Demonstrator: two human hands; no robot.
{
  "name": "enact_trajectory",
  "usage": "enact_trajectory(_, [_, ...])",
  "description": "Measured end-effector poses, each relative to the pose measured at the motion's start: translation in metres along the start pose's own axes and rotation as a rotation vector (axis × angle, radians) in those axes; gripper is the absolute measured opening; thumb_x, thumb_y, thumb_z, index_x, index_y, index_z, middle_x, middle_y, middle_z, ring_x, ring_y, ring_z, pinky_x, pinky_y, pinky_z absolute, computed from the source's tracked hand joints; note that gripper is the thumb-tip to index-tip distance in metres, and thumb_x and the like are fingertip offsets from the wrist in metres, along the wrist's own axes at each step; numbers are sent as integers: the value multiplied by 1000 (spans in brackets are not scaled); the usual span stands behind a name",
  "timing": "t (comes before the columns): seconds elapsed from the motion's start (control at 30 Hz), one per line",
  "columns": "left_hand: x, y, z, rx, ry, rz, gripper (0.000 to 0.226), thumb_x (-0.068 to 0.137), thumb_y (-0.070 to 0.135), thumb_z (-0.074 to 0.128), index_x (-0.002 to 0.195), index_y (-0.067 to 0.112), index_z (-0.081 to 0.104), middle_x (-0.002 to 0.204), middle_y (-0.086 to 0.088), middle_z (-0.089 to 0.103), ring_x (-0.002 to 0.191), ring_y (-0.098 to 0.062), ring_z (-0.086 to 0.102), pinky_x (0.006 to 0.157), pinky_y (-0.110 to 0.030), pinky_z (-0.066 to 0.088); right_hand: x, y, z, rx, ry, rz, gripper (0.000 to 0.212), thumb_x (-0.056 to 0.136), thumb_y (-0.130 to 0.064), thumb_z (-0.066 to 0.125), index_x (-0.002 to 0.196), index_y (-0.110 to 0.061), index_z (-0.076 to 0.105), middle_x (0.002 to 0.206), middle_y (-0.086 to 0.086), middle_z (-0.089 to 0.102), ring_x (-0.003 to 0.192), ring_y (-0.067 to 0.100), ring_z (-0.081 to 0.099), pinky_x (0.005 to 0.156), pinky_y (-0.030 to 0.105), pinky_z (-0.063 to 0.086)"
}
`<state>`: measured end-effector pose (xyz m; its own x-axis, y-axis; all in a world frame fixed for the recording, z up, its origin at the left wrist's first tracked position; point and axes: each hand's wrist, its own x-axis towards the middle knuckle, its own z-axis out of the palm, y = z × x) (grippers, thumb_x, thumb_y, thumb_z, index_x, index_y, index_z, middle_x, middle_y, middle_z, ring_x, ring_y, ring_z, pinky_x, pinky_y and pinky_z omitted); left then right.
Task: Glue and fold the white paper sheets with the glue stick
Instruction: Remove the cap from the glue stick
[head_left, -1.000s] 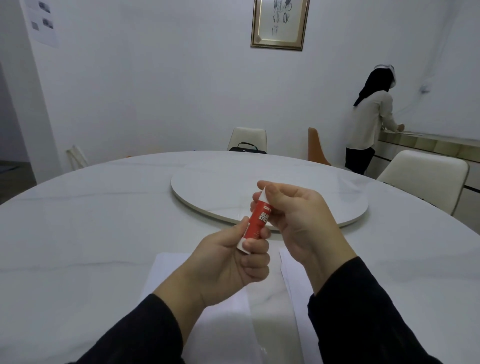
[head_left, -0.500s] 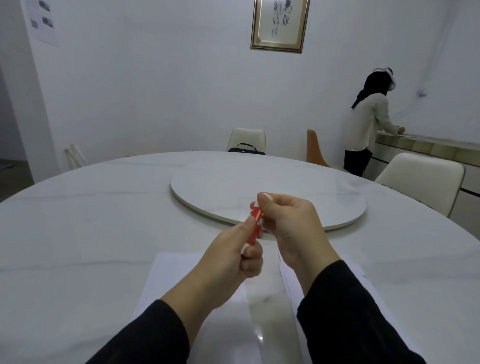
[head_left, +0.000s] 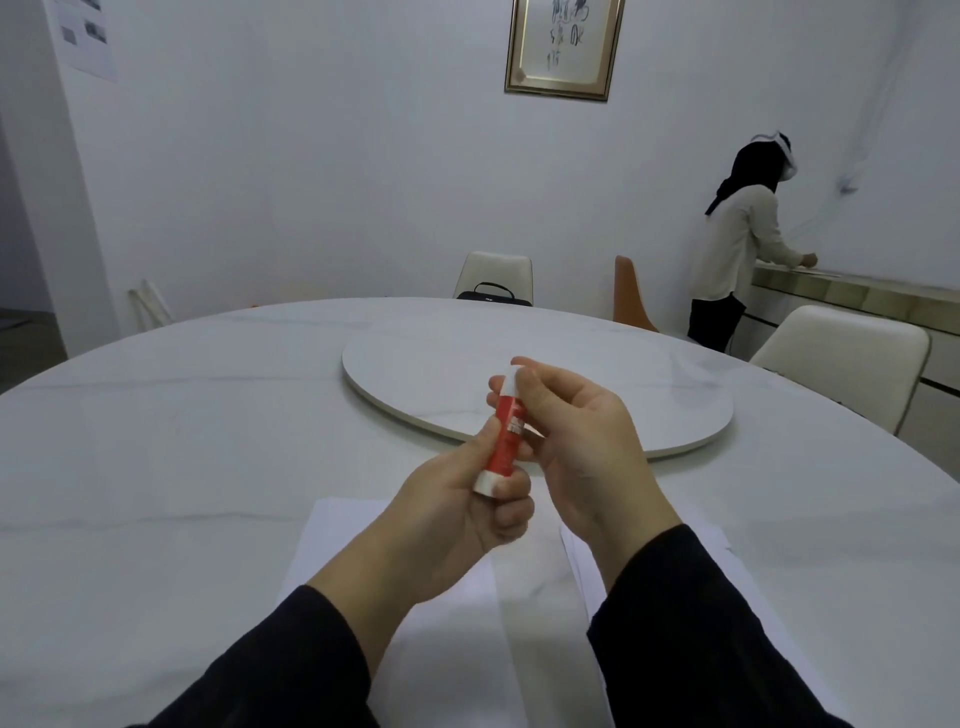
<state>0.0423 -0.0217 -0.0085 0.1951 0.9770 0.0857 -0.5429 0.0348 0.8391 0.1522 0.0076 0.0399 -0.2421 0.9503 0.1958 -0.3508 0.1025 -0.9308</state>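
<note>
Round white marble-look tabletop (head_left: 156, 441) with a raised round turntable (head_left: 571, 395) at its centre. Plain white walls (head_left: 311, 156): one gold-framed calligraphy picture (head_left: 563, 47), printed sheets (head_left: 85, 36) pinned at far left. Beyond the table, a cream chair (head_left: 496, 273) holding a black bag (head_left: 493, 295), an orange chair (head_left: 628, 293), another cream chair (head_left: 852, 358) at right, and a person in a light top (head_left: 737, 244) standing at a wall counter (head_left: 857, 293).

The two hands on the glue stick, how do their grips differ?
The left hand wraps the glue stick's lower body, thumb along its red side and fingers curled under the white base; the right hand pinches only the white top end with its fingertips. The left hand sits lower and nearer, the right higher. Both hold the same stick above the white paper sheets.
</note>
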Motion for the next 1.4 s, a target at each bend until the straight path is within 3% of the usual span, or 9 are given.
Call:
enact_trajectory(0.1, [2,-11,7,558,302,203,37,92,45,45,88,12,61,62,3,52,57,-10,47,60,-21,43,3,3,-1,-178,138,-11,22,82,-15,71,100,-2,69,87,16,72,74,22,67,68,33,57])
enact_trajectory(0.23, [-2,-13,12,1007,382,374,33,90,47,46,74,19,53,56,9,46,49,-4,42,48,-13,34,3,-3,-4,-286,138,14,7,87,-12,65,85,-6,69,84,13,70,71,19,64,71,30,57])
enact_trajectory(0.4, [1,-2,7,-60,-9,-48,40,87,45,49,68,9,52,44,6,38,38,-7,28,48,-20,19,-2,-12,-6,-124,-6,22,9,90,-5,57,90,-4,66,79,10,68,73,20,63,70,27,58])
enact_trajectory(0.5, [2,-13,-4,-450,-390,-273,39,90,43,50,69,10,55,45,8,35,41,-11,24,48,-23,31,5,-17,-11,140,37,-26,11,91,0,53,92,-2,64,64,5,66,59,13,61,61,23,57])
enact_trajectory(0.57, [0,-18,-4,-398,-487,-330,37,90,42,51,71,11,55,46,8,35,43,-12,25,50,-23,36,15,-26,-30,342,160,-117,13,94,1,50,94,-3,62,62,2,63,56,11,59,57,21,56])
enact_trajectory(0.63, [1,-17,-2,-329,-488,-306,34,87,41,57,71,12,55,45,7,43,45,-10,25,50,-21,35,16,-25,-43,243,179,-128,12,95,-6,51,97,-6,62,75,5,66,63,11,66,63,20,57])
enact_trajectory(0.8, [7,0,-12,-228,-247,-119,38,85,43,49,66,10,54,47,4,42,43,-9,35,48,-21,29,20,14,-24,-25,131,-112,11,90,-11,59,100,-15,63,95,5,68,86,15,64,82,23,55])
enact_trajectory(1.13, [6,9,-17,-81,65,97,43,86,35,47,107,2,65,75,-4,62,69,-14,55,64,-22,49,33,76,-40,-789,223,-117,13,85,-7,60,91,-18,63,76,-8,55,65,4,51,54,9,41])
enact_trajectory(1.4, [7,5,-13,-45,240,201,41,77,28,56,111,5,59,85,-6,71,64,-17,65,67,-28,55,40,86,-42,-1002,220,-76,22,86,-1,56,95,-15,70,90,-1,61,79,10,57,66,17,41])
